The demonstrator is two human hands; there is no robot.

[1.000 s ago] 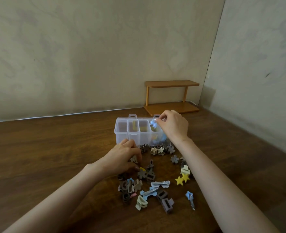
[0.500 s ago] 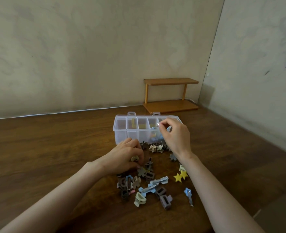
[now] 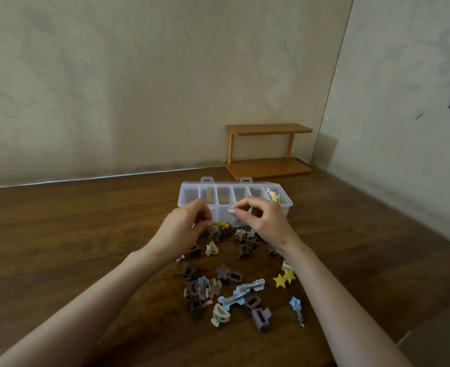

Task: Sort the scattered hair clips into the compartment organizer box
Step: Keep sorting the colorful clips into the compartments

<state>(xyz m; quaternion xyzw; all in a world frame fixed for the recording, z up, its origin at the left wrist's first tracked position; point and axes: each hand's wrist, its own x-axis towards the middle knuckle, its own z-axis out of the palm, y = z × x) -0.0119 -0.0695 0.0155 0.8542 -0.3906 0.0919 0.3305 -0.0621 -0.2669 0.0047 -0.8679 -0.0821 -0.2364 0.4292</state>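
Note:
The clear compartment organizer box [image 3: 189,187] stands open on the wooden table, with colourful clips [image 3: 272,194] in its right end compartment. In front of it my left hand [image 3: 182,230] pinches a small yellow clip [image 3: 221,224]. My right hand [image 3: 264,221] hovers beside it with curled fingers, the tips just above the clip's right end; whether they touch it is unclear. The scattered hair clips [image 3: 226,287], brown, grey, blue and cream, lie between my forearms. Two yellow star clips [image 3: 284,278] and a blue star clip [image 3: 296,305] lie to the right.
A small wooden two-tier shelf [image 3: 268,152] stands behind the box in the corner. A white cable [image 3: 86,178] runs along the wall's base. The table's right edge [image 3: 403,337] is near my right forearm.
My right hand let a blue clip go into the box and drew back toward the left. My left hand rose from the pile with the yellow clip, up to the right hand.

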